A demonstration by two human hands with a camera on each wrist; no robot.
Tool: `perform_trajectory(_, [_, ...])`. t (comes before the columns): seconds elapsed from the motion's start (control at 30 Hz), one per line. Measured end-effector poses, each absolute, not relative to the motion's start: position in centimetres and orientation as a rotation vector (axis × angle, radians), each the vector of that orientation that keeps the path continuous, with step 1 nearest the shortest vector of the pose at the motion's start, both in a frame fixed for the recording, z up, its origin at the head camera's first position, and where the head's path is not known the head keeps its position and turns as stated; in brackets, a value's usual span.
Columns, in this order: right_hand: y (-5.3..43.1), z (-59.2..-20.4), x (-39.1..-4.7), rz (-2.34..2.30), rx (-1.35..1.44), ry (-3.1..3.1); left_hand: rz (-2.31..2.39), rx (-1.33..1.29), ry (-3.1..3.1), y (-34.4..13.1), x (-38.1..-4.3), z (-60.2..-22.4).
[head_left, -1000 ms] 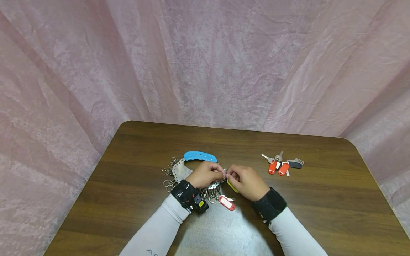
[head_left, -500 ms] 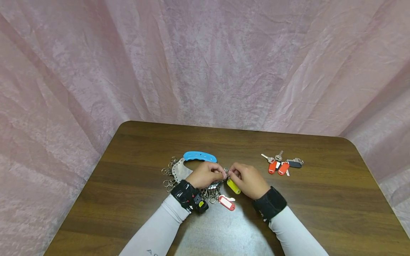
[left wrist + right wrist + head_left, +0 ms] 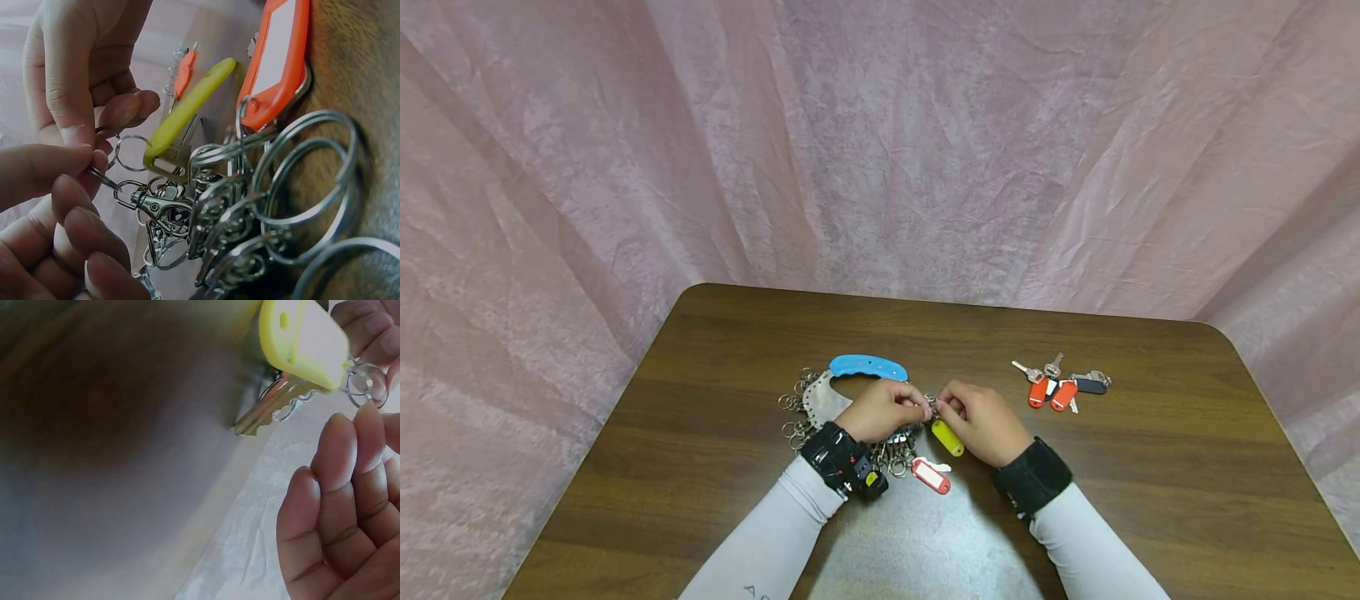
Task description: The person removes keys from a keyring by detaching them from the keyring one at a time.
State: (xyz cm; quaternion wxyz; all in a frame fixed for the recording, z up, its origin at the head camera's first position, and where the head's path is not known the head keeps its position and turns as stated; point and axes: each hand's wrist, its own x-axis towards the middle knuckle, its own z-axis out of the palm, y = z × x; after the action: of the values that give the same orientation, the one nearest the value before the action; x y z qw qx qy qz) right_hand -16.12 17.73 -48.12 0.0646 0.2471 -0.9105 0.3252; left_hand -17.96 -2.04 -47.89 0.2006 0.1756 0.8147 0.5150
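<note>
My left hand (image 3: 883, 408) lies over the right part of a metal key holder (image 3: 823, 402) with a blue handle (image 3: 868, 365). Its thumb and finger pinch a split ring (image 3: 105, 179) that hangs on a swivel clasp (image 3: 156, 203). Fingertips of my right hand (image 3: 988, 423) pinch the same ring from the other side. Beside them hangs a yellow key tag (image 3: 947, 438) with a key (image 3: 269, 409) on a thin ring (image 3: 359, 400). Whether this thin ring is threaded on the split ring cannot be told; fingers hide the contact.
A red key tag (image 3: 931, 476) with a key lies at the holder's lower right. Several loose split rings (image 3: 306, 169) fan out from the holder. Farther right on the table (image 3: 1180, 467) lie orange tags (image 3: 1064, 396), keys and a dark tag (image 3: 1091, 386).
My right hand has shifted slightly up and right from one second ago, and the yellow tag shows more fully below its fingers. The left hand has stayed in place.
</note>
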Motion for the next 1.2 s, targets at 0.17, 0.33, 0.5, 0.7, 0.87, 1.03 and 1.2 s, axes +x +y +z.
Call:
perform_trajectory(0.17, [17.6,-48.03,-16.04,0.98,0.748,-2.746,1.437,0.491,2.285,-2.04,-17.95,-47.96])
perform_trajectory(0.33, [17.5,-47.91,-15.86,0.983,0.764,-2.738,1.415,0.499,2.307,-2.05,-18.0,-47.99])
perform_trajectory(0.5, [17.35,-47.78,-15.75,0.994,0.806,-2.723,1.404,0.493,2.317,-2.07,-18.04,-48.02])
perform_trajectory(0.7, [17.25,-47.75,-15.71,0.988,0.841,-2.728,1.396,0.487,2.322,-2.16,-18.06,-47.96])
perform_trajectory(0.87, [17.22,-47.85,-15.75,0.976,0.874,-2.698,1.424,0.483,2.307,-2.18,-18.05,-47.85])
perform_trajectory(1.03, [17.25,-47.76,-15.73,1.005,0.867,-2.703,1.456,0.489,2.286,-2.17,-17.99,-47.78])
perform_trajectory(1.2, [17.36,-47.91,-15.82,0.993,0.832,-2.703,1.452,0.5,2.289,-2.16,-17.97,-47.77])
